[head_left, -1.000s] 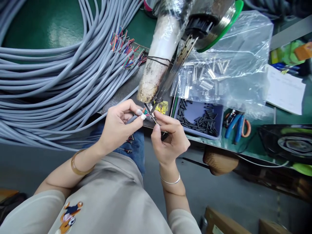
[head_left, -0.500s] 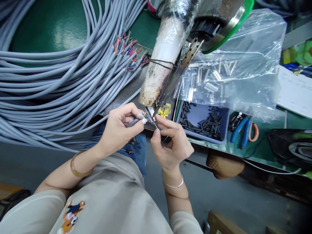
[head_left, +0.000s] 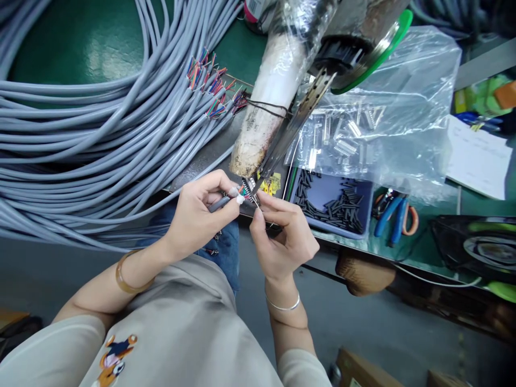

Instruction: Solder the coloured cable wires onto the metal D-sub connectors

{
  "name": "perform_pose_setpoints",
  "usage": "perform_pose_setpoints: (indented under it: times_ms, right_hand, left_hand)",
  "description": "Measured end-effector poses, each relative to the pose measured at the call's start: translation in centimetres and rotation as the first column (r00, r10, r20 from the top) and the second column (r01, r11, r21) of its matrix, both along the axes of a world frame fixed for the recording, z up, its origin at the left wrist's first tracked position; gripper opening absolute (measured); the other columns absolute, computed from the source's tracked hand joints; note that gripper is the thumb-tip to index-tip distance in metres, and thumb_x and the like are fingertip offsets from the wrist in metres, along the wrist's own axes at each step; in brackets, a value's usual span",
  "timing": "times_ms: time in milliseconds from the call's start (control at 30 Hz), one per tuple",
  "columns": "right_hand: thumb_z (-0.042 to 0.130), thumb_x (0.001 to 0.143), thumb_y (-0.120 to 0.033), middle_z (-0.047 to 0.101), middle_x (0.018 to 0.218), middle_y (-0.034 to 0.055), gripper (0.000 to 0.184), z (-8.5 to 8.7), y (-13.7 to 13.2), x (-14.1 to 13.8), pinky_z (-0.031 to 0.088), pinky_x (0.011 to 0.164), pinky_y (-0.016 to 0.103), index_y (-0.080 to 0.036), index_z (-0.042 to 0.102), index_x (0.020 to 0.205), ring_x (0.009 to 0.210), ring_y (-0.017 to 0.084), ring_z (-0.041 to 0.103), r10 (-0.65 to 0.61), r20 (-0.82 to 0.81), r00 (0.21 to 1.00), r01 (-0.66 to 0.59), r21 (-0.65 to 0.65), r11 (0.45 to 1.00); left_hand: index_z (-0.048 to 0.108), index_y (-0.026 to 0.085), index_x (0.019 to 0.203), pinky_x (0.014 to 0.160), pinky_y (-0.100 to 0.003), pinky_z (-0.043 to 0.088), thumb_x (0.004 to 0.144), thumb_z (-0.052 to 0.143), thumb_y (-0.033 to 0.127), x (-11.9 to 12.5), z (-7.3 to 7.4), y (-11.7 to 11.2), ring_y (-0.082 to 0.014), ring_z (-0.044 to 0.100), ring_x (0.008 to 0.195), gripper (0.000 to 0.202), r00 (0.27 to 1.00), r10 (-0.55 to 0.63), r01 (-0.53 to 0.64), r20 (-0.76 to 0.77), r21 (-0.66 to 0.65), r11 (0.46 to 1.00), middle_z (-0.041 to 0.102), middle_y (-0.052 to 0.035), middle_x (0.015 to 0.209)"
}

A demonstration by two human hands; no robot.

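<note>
My left hand is closed around the end of a grey cable, pinching it just behind its bared coloured wires. My right hand is closed too, thumb and forefinger pinching a small metal terminal piece against those wire ends. Both hands meet just below the tip of a metal terminal strip that runs down from a green-rimmed reel. A dirty white wrapped cylinder stands right above them.
A big bundle of grey cables with stripped coloured ends fills the left of the green bench. A blue tray of black sleeves, a plastic bag of metal parts, blue-handled cutters and paper lie to the right.
Both hands stay pinched together at the wire ends; the fingers shifted only slightly, and the camera view swayed a little.
</note>
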State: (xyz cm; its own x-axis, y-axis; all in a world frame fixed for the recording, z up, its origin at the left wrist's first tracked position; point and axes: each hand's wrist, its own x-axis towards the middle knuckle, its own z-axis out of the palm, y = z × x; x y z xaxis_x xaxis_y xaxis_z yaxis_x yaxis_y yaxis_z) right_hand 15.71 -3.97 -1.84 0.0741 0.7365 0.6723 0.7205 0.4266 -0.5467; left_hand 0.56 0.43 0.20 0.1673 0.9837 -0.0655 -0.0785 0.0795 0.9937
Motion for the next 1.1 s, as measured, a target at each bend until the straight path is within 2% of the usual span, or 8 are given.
perform_pose_setpoints:
  times_ms: [333,567,633,767,900,1000,1067,1100]
  right_hand:
    - [0.076,0.085,-0.010,0.081,0.106,0.0030,0.020,0.8,-0.3,-0.2,0.066,0.075,0.029,-0.025,0.065,0.091,0.089,0.017,0.079,-0.034,0.075,0.997,0.033,0.013,0.999]
    - [0.075,0.087,-0.010,0.082,0.107,0.0058,0.017,0.3,-0.8,0.5,0.063,0.071,0.024,-0.022,0.063,0.090,0.086,0.015,0.079,0.003,0.248,0.969,-0.012,0.034,0.999]
    - [0.076,0.086,-0.009,0.082,0.106,0.0070,0.018,0.3,-1.0,0.8,0.063,0.074,0.024,-0.020,0.065,0.095,0.087,0.016,0.080,-0.005,0.254,0.967,-0.010,0.057,0.998]
    - [0.077,0.084,-0.005,0.082,0.100,0.0046,0.022,0.6,-1.1,1.2,0.064,0.075,0.025,-0.021,0.066,0.095,0.086,0.016,0.079,-0.040,0.171,0.985,0.030,0.060,0.998]
    - [0.069,0.090,-0.009,0.081,0.099,0.0023,0.015,1.1,-1.6,1.5,0.062,0.068,0.027,-0.023,0.066,0.094,0.082,0.016,0.078,-0.034,-0.020,0.999,0.032,-0.103,0.994]
    - [0.061,0.098,-0.017,0.076,0.079,-0.0004,0.009,2.0,-2.9,1.8,0.049,0.046,0.025,-0.023,0.067,0.095,0.053,0.012,0.067,-0.075,-0.153,0.985,0.073,-0.023,0.997]
    - [0.056,0.101,-0.025,0.063,0.060,-0.0044,0.015,2.7,-3.9,1.9,0.040,0.040,0.025,-0.024,0.069,0.094,0.041,0.009,0.055,-0.066,-0.102,0.993,0.068,0.010,0.998]
    - [0.055,0.102,-0.028,0.058,0.055,-0.0057,0.016,3.0,-4.3,1.7,0.039,0.042,0.025,-0.024,0.069,0.095,0.040,0.009,0.052,-0.029,-0.018,0.999,0.029,-0.032,0.999]
  left_hand:
    - [0.060,0.017,0.074,0.055,-0.018,0.049,0.077,0.075,0.018,-0.2,0.7,0.0,-0.0113,0.065,0.070,0.016,1.000,0.017,-0.017,-0.025,0.025,1.000,0.072,-0.0034,0.081]
    - [0.062,0.015,0.075,0.053,-0.016,0.045,0.080,0.073,0.017,-0.5,-0.2,0.0,-0.0076,0.058,0.061,0.012,0.995,-0.068,0.064,-0.074,-0.056,0.996,0.069,-0.0027,0.076]
    - [0.068,0.013,0.078,0.052,-0.016,0.044,0.082,0.072,0.018,-0.6,-0.2,-0.3,-0.0066,0.056,0.060,0.008,0.990,-0.100,0.098,-0.104,-0.021,0.995,0.070,-0.0041,0.081]
    - [0.079,0.014,0.091,0.060,-0.017,0.052,0.088,0.068,0.018,-1.5,-0.1,-1.3,-0.0108,0.065,0.076,0.012,0.963,-0.235,0.247,-0.131,0.078,0.966,0.074,-0.0084,0.097]
    - [0.078,0.013,0.106,0.054,-0.019,0.056,0.093,0.065,0.024,-2.5,-0.4,-2.2,-0.0089,0.065,0.059,0.021,0.923,-0.385,0.380,0.007,-0.171,0.909,0.073,-0.0058,0.085]
    - [0.071,0.012,0.112,0.050,-0.019,0.056,0.091,0.069,0.028,-3.0,-0.5,-2.6,-0.0092,0.067,0.052,0.026,0.933,-0.336,0.359,0.127,-0.305,0.882,0.074,-0.0033,0.081]
    - [0.065,0.014,0.114,0.051,-0.020,0.059,0.090,0.072,0.030,-3.2,-0.4,-2.8,-0.0100,0.069,0.052,0.031,0.933,-0.299,0.351,0.200,-0.327,0.878,0.076,-0.0032,0.088]
    - [0.062,0.015,0.115,0.051,-0.020,0.060,0.089,0.074,0.031,-3.3,-0.4,-2.9,-0.0107,0.070,0.053,0.033,0.931,-0.287,0.351,0.228,-0.335,0.874,0.076,-0.0030,0.090]
